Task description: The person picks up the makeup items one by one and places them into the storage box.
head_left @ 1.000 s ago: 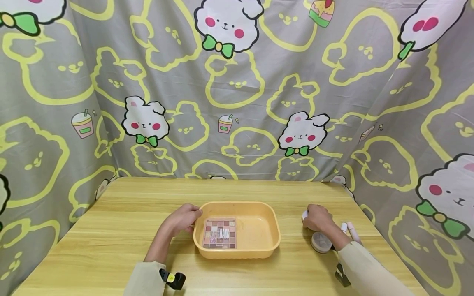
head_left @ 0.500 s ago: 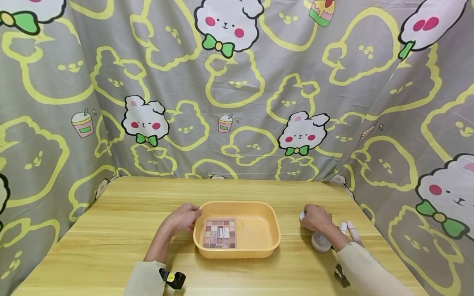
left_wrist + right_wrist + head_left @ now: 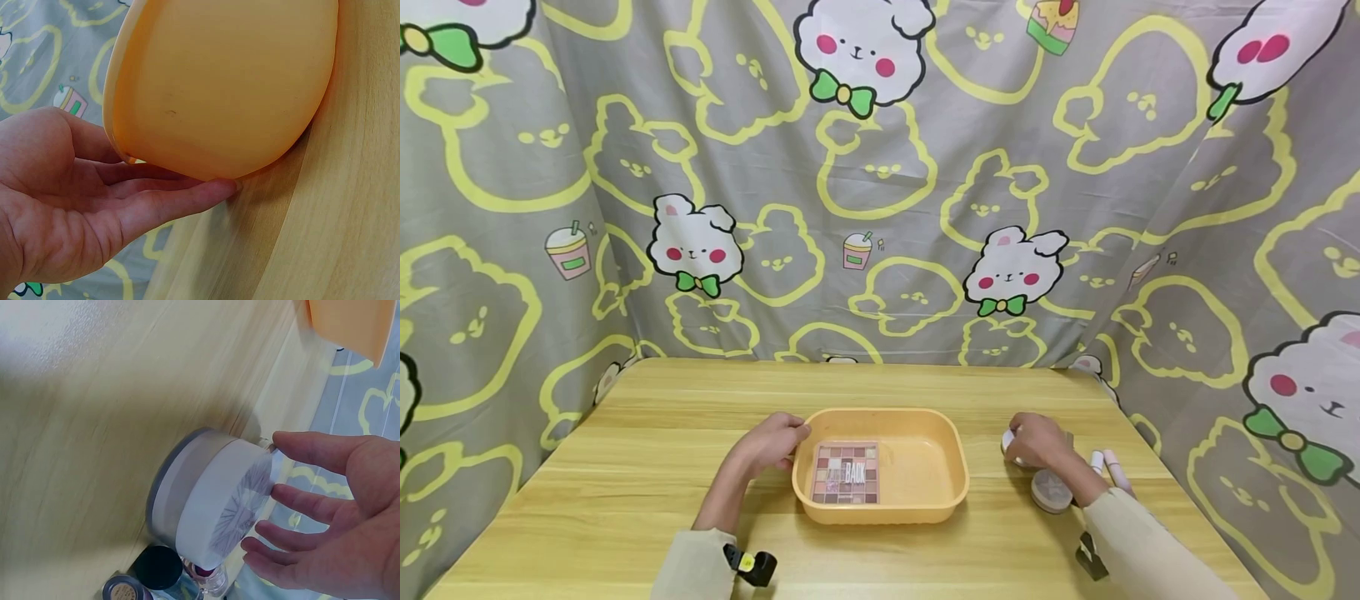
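My left hand (image 3: 771,442) grips the left end of a yellow plastic basin (image 3: 925,502), also in the left wrist view (image 3: 237,94), thumb against the outer wall. An eyeshadow palette (image 3: 846,473) lies flat in the basin's left half. To the right of the basin, my right hand (image 3: 1039,440) pinches a white, round-edged item (image 3: 1007,442), mostly covered by the fingers. In the right wrist view, a round powder jar (image 3: 215,494) with a white lid stands in front of my right hand (image 3: 331,519) and hides much of what it holds.
Under my right forearm lie a white-capped tube (image 3: 1097,461) and a pale pink tube (image 3: 1117,470). Dark-capped small containers (image 3: 159,567) crowd the powder jar. The wooden table (image 3: 715,387) ends at a patterned curtain (image 3: 910,192) on three sides.
My right hand has slid slightly left toward the basin, and the white item has moved with it. My left hand, the basin and the palette stay put.
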A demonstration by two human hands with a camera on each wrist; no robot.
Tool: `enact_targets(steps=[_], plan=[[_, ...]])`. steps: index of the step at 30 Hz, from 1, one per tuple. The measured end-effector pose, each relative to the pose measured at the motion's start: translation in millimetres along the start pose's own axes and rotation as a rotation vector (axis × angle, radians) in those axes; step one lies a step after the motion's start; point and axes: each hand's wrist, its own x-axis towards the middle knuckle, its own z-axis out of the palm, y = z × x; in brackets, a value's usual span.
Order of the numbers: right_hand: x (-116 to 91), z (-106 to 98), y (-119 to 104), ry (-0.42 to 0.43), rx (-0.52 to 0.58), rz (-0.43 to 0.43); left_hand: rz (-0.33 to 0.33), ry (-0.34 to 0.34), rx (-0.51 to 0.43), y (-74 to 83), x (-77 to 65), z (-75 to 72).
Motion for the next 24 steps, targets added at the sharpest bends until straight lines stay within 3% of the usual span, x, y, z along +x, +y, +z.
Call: enact_targets(steps=[14, 24], plan=[[-1.3, -1.2, 3.7, -0.020, 0.082, 0.029, 0.013, -0.013, 0.001, 0.4, -0.4, 0.0], [0.2, 0.4, 5.6, -0.018, 0.092, 0.033, -0.013, 0.012, 0.001, -0.1, 0.4, 0.1]])
